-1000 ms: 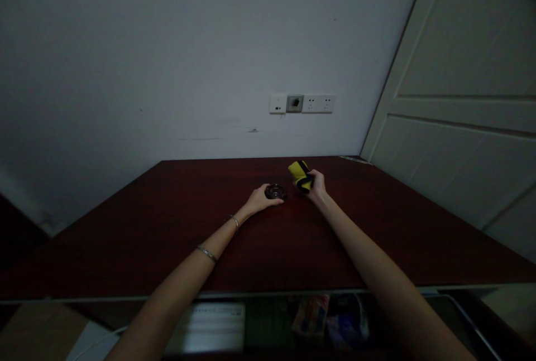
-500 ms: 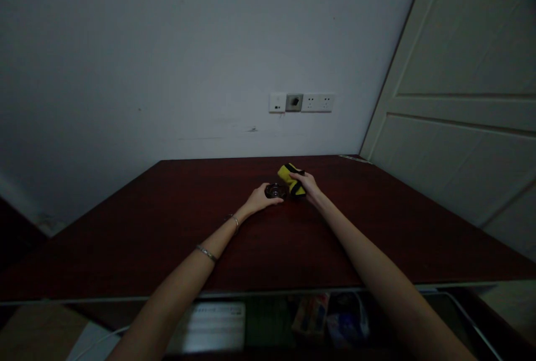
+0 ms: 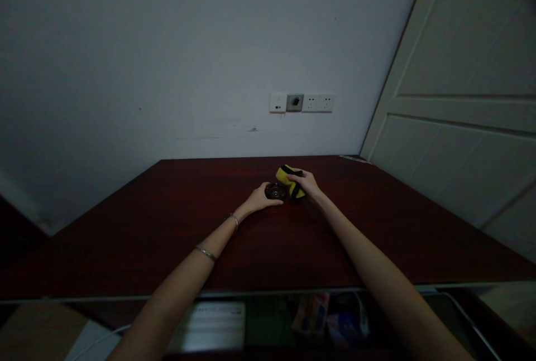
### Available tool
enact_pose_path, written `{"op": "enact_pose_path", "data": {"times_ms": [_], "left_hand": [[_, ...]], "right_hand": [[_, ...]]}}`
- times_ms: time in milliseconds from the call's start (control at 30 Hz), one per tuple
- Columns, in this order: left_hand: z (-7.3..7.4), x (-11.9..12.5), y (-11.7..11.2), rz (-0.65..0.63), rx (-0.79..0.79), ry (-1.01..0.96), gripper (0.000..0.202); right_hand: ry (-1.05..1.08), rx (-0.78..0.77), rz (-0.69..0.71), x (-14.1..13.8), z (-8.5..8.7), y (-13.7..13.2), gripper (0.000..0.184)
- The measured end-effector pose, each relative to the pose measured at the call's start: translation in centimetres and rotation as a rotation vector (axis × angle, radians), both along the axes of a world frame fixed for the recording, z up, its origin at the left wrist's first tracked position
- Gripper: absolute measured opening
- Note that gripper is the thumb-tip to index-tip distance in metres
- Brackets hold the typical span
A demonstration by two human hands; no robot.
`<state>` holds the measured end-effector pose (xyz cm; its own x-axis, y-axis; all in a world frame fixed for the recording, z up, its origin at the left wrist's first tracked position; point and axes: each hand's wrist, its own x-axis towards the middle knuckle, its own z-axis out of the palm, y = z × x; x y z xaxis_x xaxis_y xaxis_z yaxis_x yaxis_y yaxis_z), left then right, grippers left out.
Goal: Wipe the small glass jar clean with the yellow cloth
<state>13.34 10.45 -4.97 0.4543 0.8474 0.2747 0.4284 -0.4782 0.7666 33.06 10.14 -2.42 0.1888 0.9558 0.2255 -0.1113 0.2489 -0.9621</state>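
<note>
My left hand [image 3: 258,199] curves its thumb and fingers round the side of a small, dark, round glass ashtray [image 3: 276,192] on the dark red tabletop [image 3: 192,205]. Just right of it, my right hand [image 3: 309,184] is closed on a folded yellow cloth [image 3: 296,189] with black stripes. The cloth's left end hangs over the ashtray's far right rim; whether they touch I cannot tell. Part of the cloth is hidden by my fingers.
Behind the table rises a pale wall with a row of sockets [image 3: 318,103]. A white panelled door [image 3: 460,110] stands at the right. Below the front edge, an open drawer or shelf holds a silver box [image 3: 213,325] and several packets.
My right hand has shifted the cloth slightly left, and its left end sits closer over the ashtray. My left hand keeps its hold in the same place.
</note>
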Motion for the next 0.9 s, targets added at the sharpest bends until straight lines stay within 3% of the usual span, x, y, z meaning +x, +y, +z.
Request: {"op": "enact_pose_path", "data": {"times_ms": [167, 300, 467, 633, 900], "left_hand": [[-0.1, -0.2, 0.2, -0.043, -0.008, -0.007, 0.078], [-0.3, -0.2, 0.4, -0.015, -0.025, -0.007, 0.085], [-0.4, -0.1, 0.5, 0.026, -0.011, -0.014, 0.091], [-0.3, 0.0, 0.7, -0.013, 0.017, 0.008, 0.075], [-0.4, -0.1, 0.7, -0.055, -0.010, -0.025, 0.067]], "right_hand": [[-0.106, 0.052, -0.059, 0.6, 0.4, 0.0, 0.043], [-0.342, 0.253, -0.048, 1.2, 0.9, -0.4, 0.043], [-0.868, 0.485, 0.142, 1.6, 2.0, -1.5, 0.045], [-1.405, 0.625, 0.326, 1.1, 3.9, -2.2, 0.054], [-1.790, 0.880, 0.534, -0.7, 5.1, -1.3, 0.034]]}}
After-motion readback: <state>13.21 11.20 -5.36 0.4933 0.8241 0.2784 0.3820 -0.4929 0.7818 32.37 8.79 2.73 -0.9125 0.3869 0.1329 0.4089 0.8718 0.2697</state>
